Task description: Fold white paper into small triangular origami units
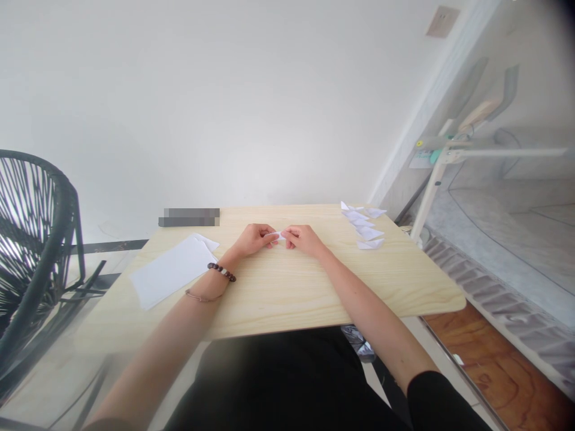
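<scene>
A small folded piece of white paper [281,235] is pinched between both hands, just above the middle of the table. My left hand [257,239] grips its left end, thumb on top and fingers curled. My right hand [303,239] pinches the right end the same way. Most of the paper is hidden by the fingers, so its exact shape does not show. Several folded white paper boats [371,232] sit in a loose column at the table's right side. Left of my left forearm lies a stack of white paper sheets [173,272].
The pale wooden table [278,299] has its far edge against a white wall. A blurred-out dark object [191,217] lies at the back left. A dark woven chair [58,209] stands to the left, and a white metal frame [433,185] rises beyond the right edge.
</scene>
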The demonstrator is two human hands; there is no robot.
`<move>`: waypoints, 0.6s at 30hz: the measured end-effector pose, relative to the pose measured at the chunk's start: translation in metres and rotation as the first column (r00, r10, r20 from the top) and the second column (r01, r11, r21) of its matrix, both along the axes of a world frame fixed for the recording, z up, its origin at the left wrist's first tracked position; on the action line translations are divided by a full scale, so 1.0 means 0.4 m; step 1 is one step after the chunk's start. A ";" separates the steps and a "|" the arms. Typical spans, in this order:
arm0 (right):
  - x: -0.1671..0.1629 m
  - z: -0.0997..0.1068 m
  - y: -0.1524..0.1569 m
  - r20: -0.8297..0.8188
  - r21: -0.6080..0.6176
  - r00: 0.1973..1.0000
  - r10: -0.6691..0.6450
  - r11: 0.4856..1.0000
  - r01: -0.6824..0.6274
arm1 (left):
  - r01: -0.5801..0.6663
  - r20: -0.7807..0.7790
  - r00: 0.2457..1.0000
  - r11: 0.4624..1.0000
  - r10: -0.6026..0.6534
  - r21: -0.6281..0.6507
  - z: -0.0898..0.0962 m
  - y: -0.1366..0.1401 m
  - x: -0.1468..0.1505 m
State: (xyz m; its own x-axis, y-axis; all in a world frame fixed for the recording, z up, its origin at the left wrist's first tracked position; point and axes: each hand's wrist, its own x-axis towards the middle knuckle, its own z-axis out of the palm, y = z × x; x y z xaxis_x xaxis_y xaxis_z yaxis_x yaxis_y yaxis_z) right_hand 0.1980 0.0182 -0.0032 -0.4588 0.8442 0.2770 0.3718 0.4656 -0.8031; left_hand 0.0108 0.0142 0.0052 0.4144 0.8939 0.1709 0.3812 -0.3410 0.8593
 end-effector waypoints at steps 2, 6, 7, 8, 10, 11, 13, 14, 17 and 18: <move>-0.003 0.000 0.001 0.035 0.038 0.999 -0.013 0.999 0.011 | 0.003 -0.012 1.000 1.000 -0.003 0.012 -0.002 0.002 0.001; -0.005 0.001 0.002 0.019 0.002 0.999 -0.031 1.000 0.031 | 0.003 -0.012 1.000 1.000 -0.003 0.024 -0.005 0.009 -0.003; -0.004 0.001 0.003 0.000 -0.019 0.999 -0.035 0.999 0.035 | 0.004 -0.002 1.000 1.000 -0.004 0.015 -0.004 0.010 -0.006; -0.003 0.001 0.003 -0.017 -0.033 0.999 -0.041 0.999 0.040 | 0.008 0.011 1.000 1.000 -0.008 0.000 -0.004 0.012 -0.008; -0.003 0.003 0.003 -0.038 -0.045 0.998 -0.055 0.998 0.053 | 0.023 0.036 0.999 0.999 -0.021 -0.036 -0.003 0.014 -0.013; -0.002 0.003 0.003 -0.040 -0.043 0.997 -0.060 0.997 0.059 | 0.028 0.043 0.999 0.998 -0.026 -0.050 -0.002 0.015 -0.015; -0.003 0.004 0.005 -0.035 -0.031 0.997 -0.062 0.998 0.061 | 0.029 0.039 0.999 0.998 -0.026 -0.064 -0.002 0.017 -0.017; -0.003 0.003 0.006 -0.033 -0.026 0.998 -0.058 0.998 0.057 | 0.024 0.034 0.999 0.997 -0.022 -0.067 -0.002 0.017 -0.017; -0.001 0.001 0.010 -0.040 -0.039 0.998 -0.038 0.999 0.037 | 0.025 0.031 0.999 0.996 -0.022 -0.080 -0.004 0.020 -0.016; 0.000 0.001 0.012 -0.041 -0.054 0.999 -0.031 0.998 0.029 | 0.028 0.035 0.999 0.996 -0.025 -0.086 -0.004 0.021 -0.016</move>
State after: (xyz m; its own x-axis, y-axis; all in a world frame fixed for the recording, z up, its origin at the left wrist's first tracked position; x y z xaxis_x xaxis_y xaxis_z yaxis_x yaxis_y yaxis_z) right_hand 0.1981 0.0231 -0.0029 -0.4221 0.8715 0.2497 0.3500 0.4107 -0.8419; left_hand 0.0043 0.0226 0.0035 0.4331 0.8949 0.1073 0.3434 -0.2739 0.8984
